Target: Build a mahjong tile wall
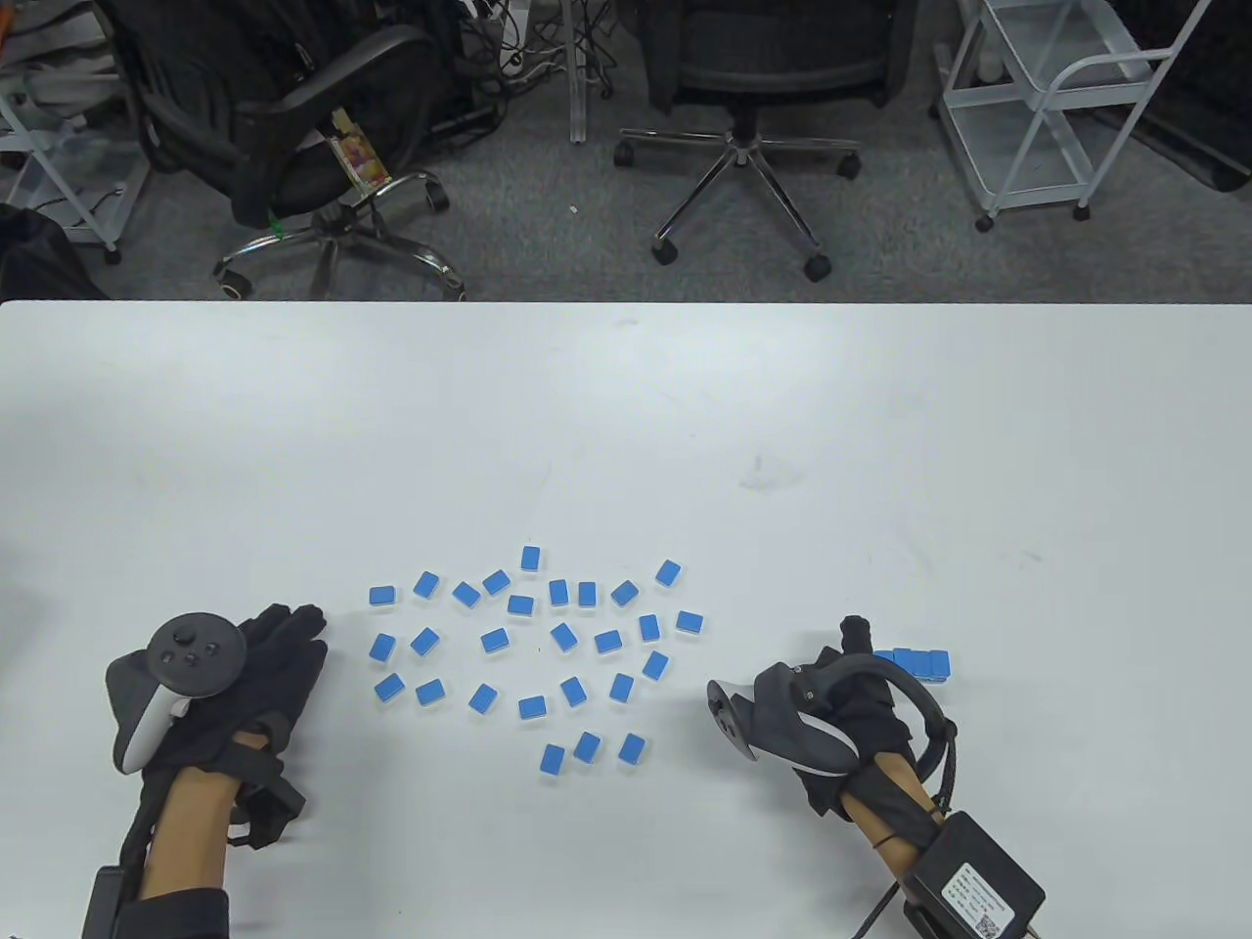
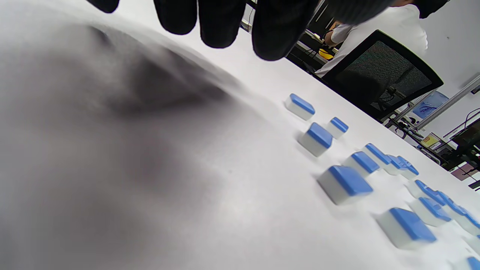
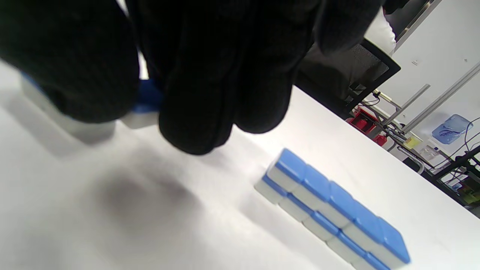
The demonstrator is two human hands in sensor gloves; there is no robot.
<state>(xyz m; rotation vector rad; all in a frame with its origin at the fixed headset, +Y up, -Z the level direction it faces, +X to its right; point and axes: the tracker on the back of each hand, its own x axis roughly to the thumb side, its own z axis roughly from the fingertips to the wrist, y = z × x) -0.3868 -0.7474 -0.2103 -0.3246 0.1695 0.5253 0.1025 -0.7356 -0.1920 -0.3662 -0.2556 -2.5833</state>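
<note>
The white tabletop (image 1: 626, 430) carries loose blue tiles (image 1: 548, 636) scattered at its six o'clock. At the four o'clock stands the started wall (image 3: 330, 210), two tiers high. The right hand (image 1: 841, 704) pinches a tile (image 3: 144, 107) just beside the wall's near end; it should be set flush and square there, I judge, without nudging the stack. The left hand (image 1: 235, 685) rests flat, fingers straight, holding nothing. Office chairs (image 1: 753, 59) and a cart (image 1: 1056, 108) stand beyond, clear of the work.
</note>
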